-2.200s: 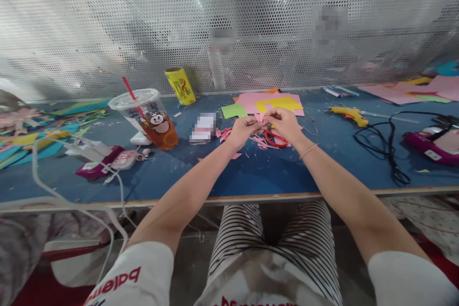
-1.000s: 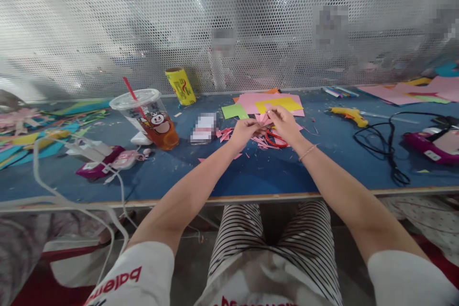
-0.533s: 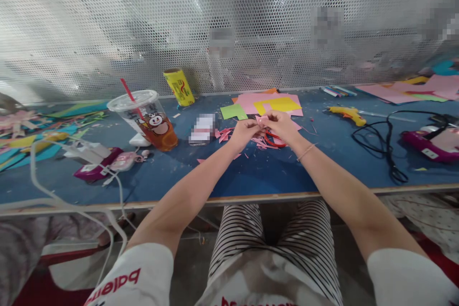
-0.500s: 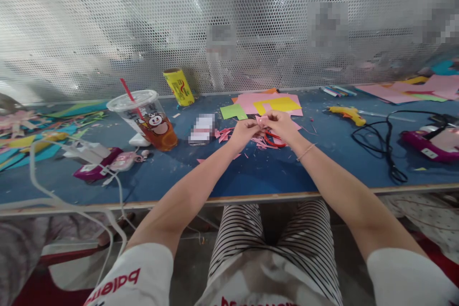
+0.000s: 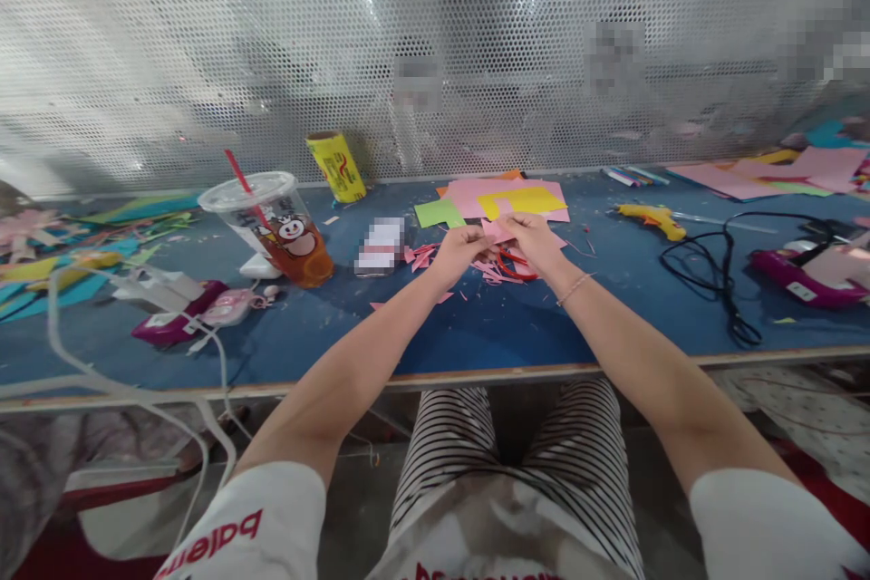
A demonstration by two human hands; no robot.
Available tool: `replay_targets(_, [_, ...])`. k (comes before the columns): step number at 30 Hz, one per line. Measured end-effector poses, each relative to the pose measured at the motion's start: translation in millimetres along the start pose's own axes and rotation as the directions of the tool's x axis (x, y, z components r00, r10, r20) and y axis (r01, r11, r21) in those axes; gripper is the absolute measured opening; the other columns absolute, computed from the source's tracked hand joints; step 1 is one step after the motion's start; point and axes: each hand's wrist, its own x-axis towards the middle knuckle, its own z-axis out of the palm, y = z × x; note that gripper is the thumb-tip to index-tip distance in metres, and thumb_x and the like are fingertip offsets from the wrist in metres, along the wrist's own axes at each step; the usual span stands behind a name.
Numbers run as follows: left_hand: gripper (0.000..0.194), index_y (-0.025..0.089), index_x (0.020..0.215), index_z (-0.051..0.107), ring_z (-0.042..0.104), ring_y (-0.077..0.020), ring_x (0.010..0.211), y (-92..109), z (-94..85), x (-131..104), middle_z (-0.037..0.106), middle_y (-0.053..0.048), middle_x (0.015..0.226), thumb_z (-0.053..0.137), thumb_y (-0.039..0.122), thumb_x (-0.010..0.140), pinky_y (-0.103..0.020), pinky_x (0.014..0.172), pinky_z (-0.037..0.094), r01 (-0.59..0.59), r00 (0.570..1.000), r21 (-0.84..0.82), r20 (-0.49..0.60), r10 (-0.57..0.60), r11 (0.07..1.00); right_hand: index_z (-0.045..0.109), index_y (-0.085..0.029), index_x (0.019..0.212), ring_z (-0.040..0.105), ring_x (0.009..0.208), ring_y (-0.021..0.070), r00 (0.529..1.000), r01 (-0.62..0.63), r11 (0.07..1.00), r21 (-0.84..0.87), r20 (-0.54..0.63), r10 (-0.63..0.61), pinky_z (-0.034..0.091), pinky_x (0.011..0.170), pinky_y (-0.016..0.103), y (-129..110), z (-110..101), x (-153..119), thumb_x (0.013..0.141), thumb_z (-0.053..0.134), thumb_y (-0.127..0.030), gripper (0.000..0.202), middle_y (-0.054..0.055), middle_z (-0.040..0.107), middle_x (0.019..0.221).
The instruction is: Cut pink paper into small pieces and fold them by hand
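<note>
Between my two hands is a small piece of pink paper [image 5: 495, 230], raised a little over the blue table. My left hand [image 5: 463, 252] pinches its left side, and my right hand [image 5: 531, 236] has fingers closed on its right side. Just below my hands lie red-handled scissors [image 5: 515, 267], partly hidden by my right hand. Thin pink paper scraps [image 5: 490, 273] are scattered around them. Behind my hands rest a yellow sheet [image 5: 523, 201], a larger pink sheet [image 5: 468, 194] and a green piece [image 5: 435, 213].
On the left stand a lidded drink cup [image 5: 294, 236] with a red straw, a yellow can [image 5: 338, 167] and a phone [image 5: 379, 246]. A yellow glue gun [image 5: 651, 219] with a black cord lies to the right. Purple power strips [image 5: 806, 281] sit at both sides. A perforated metal panel [image 5: 476, 45] borders the back.
The pink paper between my hands now shows as a flatter, wider piece. My fingers have shifted slightly on it. The whole view has moved a little.
</note>
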Motion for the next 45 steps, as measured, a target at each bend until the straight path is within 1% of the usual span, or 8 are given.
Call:
replay_targets(5, [0.028,0.013,0.070,0.060,0.058,-0.0084,0.053,0.8,0.8,0.2,0.066,-0.002,0.065,0.070,0.039,0.067,-0.022,0.057,0.048,0.008,0.995,0.010,-0.102,-0.007,1.000,0.067,-0.018,0.080,0.059,0.071,0.0146,0.990,0.112,0.989,-0.096,0.102,-0.102,0.048,0.069,0.029,1.7,-4.0,2.4,0.070,0.065,-0.041,0.025,0.002,0.066,0.076])
replay_targets(9, [0.027,0.013,0.078,0.062,0.060,-0.0102,0.057,5.2,2.8,1.2,0.065,-0.002,0.066,0.066,0.039,0.071,-0.026,0.062,0.051,0.031,0.973,-0.149,-0.222,-0.064,0.988,0.071,-0.021,0.081,0.061,0.082,0.0169,0.953,0.296,0.913,-0.280,0.027,-0.301,0.047,0.078,0.033,-2.4,-6.0,1.1,0.073,0.063,-0.029,0.014,0.003,0.068,0.083])
replay_targets(12, [0.028,0.013,0.077,0.061,0.063,-0.0120,0.064,9.9,3.4,0.8,0.066,-0.005,0.071,0.065,0.040,0.072,-0.029,0.070,0.052,0.065,0.968,-0.337,-0.206,-0.142,0.939,0.072,-0.024,0.083,0.059,0.090,0.0171,0.896,0.425,0.810,-0.405,0.059,-0.441,0.047,0.084,0.035,-4.9,-6.4,-0.7,0.077,0.057,-0.020,0.017,0.004,0.066,0.090])
replay_targets(16, [0.023,0.014,0.079,0.064,0.063,-0.0095,0.071,10.4,2.3,-0.2,0.066,-0.003,0.077,0.072,0.030,0.065,-0.028,0.080,0.050,-0.005,0.990,-0.388,-0.133,-0.050,0.922,0.072,-0.026,0.090,0.057,0.096,0.0184,0.819,0.561,0.669,-0.488,0.209,-0.535,0.046,0.088,0.039,-2.4,-7.3,-0.4,0.080,0.054,-0.018,0.023,0.006,0.064,0.097])
replay_targets(20, [0.031,0.015,0.089,0.066,0.061,-0.0086,0.075,5.2,2.1,0.8,0.067,-0.002,0.084,0.073,0.024,0.061,-0.027,0.081,0.049,-0.033,0.992,-0.322,-0.124,-0.008,0.946,0.069,-0.028,0.099,0.056,0.099,0.0190,0.824,0.564,0.655,-0.503,0.285,-0.491,0.044,0.091,0.041,-1.4,-9.4,0.9,0.080,0.052,-0.014,0.030,0.005,0.063,0.102])
replay_targets(27, [0.023,0.014,0.084,0.067,0.060,-0.0079,0.072,-3.1,5.8,4.9,0.067,-0.002,0.080,0.067,0.016,0.061,-0.026,0.078,0.049,-0.017,0.991,-0.255,-0.129,-0.016,0.967,0.064,-0.020,0.109,0.056,0.084,0.0173,0.877,0.476,0.687,-0.549,0.233,-0.421,0.048,0.077,0.034,-1.4,-10.1,3.0,0.080,0.055,-0.021,0.030,0.008,0.059,0.097])
replay_targets(38, [0.025,0.015,0.090,0.069,0.063,-0.0118,0.074,-4.5,7.4,2.9,0.070,-0.003,0.088,0.066,0.022,0.067,-0.030,0.078,0.051,-0.037,0.993,-0.057,-0.111,0.031,0.998,0.066,-0.019,0.090,0.056,0.082,0.0186,0.881,0.469,0.676,-0.569,0.247,-0.403,0.045,0.074,0.033,-6.3,-9.6,1.5,0.079,0.058,-0.021,0.013,0.006,0.062,0.087])
replay_targets(45, [0.018,0.016,0.082,0.072,0.063,-0.0143,0.071,-11.9,4.0,5.7,0.068,-0.001,0.070,0.061,0.026,0.072,-0.029,0.074,0.052,-0.042,0.988,0.109,-0.143,0.058,0.993,0.064,-0.020,0.083,0.057,0.082,0.0192,0.882,0.465,0.614,-0.637,0.271,-0.387,0.043,0.075,0.033,-7.5,-7.6,-1.5,0.082,0.055,-0.020,0.010,0.006,0.064,0.085])
